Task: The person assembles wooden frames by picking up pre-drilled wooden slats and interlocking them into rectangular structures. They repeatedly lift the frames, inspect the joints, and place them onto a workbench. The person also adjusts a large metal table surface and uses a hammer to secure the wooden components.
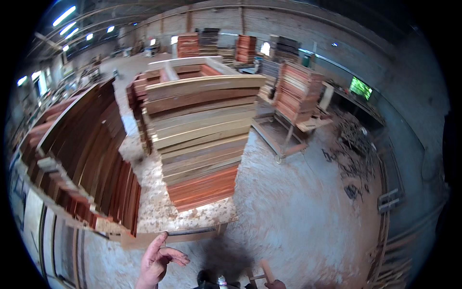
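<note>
My left hand (pixel 159 262) is raised at the lower middle, its index finger stretched out and the others loosely spread. Nothing is in it. The index fingertip is close to the front edge of a low platform (pixel 211 212), and I cannot tell if it touches. A tall stack of wooden boards (pixel 207 139), brown, pale and reddish, stands on the platform. At the lower edge only a small part of my right hand (pixel 275 285) shows, its fingers hidden. A light wooden piece (pixel 266 270) with a thin crossbar lies against it; whether I grip it is unclear.
A long row of dark and reddish boards (pixel 91 154) rises at left. Another board stack (pixel 298 91) is on a wheeled metal cart (pixel 281 139) behind, right. A dark heap of scraps (pixel 356 139) lies by the right wall. Concrete floor (pixel 284 212) spreads between.
</note>
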`<control>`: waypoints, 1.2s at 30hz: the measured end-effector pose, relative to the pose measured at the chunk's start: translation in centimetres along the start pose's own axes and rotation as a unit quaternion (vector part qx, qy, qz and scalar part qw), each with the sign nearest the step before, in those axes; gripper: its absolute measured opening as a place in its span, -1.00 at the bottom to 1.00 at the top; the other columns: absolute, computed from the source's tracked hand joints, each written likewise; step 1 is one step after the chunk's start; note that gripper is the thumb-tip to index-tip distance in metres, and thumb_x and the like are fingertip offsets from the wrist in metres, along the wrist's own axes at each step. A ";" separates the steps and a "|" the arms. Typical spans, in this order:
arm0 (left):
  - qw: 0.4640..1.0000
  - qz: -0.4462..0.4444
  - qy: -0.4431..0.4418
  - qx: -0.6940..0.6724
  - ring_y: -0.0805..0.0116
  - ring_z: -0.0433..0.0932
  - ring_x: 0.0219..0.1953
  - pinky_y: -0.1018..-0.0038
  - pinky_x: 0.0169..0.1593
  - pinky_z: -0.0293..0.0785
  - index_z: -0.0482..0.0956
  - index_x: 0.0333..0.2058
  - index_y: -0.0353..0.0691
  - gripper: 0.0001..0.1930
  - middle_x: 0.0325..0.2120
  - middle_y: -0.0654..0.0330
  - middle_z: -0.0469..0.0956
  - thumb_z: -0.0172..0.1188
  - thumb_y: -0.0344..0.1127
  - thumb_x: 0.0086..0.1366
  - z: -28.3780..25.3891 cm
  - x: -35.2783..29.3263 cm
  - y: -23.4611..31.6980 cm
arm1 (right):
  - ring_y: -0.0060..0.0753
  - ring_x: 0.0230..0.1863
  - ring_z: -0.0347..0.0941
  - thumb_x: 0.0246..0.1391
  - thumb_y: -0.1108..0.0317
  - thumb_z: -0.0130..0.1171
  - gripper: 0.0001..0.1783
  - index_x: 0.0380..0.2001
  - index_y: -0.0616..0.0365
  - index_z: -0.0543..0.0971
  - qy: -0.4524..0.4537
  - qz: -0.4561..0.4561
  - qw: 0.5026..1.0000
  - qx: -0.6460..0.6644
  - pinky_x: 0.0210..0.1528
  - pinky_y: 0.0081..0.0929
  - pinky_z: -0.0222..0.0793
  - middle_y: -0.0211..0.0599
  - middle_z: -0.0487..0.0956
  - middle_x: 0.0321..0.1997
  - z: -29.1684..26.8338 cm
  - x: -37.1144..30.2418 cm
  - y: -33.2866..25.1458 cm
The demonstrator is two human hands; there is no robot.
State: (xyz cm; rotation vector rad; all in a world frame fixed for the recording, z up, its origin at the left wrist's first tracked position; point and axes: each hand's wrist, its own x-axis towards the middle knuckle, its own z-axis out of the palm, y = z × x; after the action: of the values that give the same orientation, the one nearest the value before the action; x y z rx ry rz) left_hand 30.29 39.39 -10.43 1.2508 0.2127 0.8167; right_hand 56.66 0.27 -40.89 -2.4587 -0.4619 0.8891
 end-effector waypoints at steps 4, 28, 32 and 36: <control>0.987 -0.133 0.089 -0.004 0.06 0.63 -0.32 0.31 -0.27 0.60 0.13 0.25 -0.19 -0.31 -0.32 -0.12 0.57 0.17 -0.03 0.26 -3.3 -0.1 -5.7 | -0.08 -0.42 0.48 0.03 0.01 0.19 -0.56 -0.42 0.26 0.55 -0.003 -0.043 0.999 0.016 -0.36 -0.20 0.39 -0.08 0.51 -0.52 2.0 0.4 3.1; 0.913 -0.332 -0.078 0.224 0.40 0.58 -0.33 0.48 -0.20 0.50 0.17 0.21 -0.38 -0.45 -0.36 0.08 0.59 0.08 -0.26 0.35 20.1 13.0 -26.3 | -0.19 -0.45 0.51 -0.03 -0.15 0.21 -0.45 -0.39 0.22 0.62 0.014 0.109 0.991 0.082 -0.34 -0.22 0.44 -0.06 0.57 -0.49 -11.1 12.7 14.7; 0.885 -0.347 -0.132 0.282 0.42 0.57 -0.30 0.48 -0.16 0.47 0.20 0.20 -0.36 -0.41 -0.36 0.13 0.60 0.13 -0.17 0.31 21.7 16.5 -29.6 | 0.02 -0.33 0.59 -0.15 -0.03 0.31 -0.43 -0.38 0.38 0.56 0.078 0.125 0.976 0.163 -0.24 -0.16 0.49 0.11 0.59 -0.47 -17.9 17.4 6.0; 0.863 -0.360 -0.206 0.290 0.22 0.57 -0.16 0.38 -0.05 0.46 0.22 0.19 -0.37 -0.37 -0.21 0.00 0.58 0.14 -0.08 0.29 25.1 22.4 -32.3 | -0.16 -0.40 0.60 -0.15 0.04 0.33 -0.48 -0.39 0.38 0.54 0.137 0.088 0.973 0.162 -0.31 -0.29 0.49 -0.03 0.60 -0.51 -26.6 22.1 -3.8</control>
State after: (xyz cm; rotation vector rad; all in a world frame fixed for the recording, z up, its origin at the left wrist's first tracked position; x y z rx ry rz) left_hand 74.13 32.40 -24.72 1.7102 0.5631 -0.2013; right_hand 89.95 4.99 -31.99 -2.2920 0.0020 0.6183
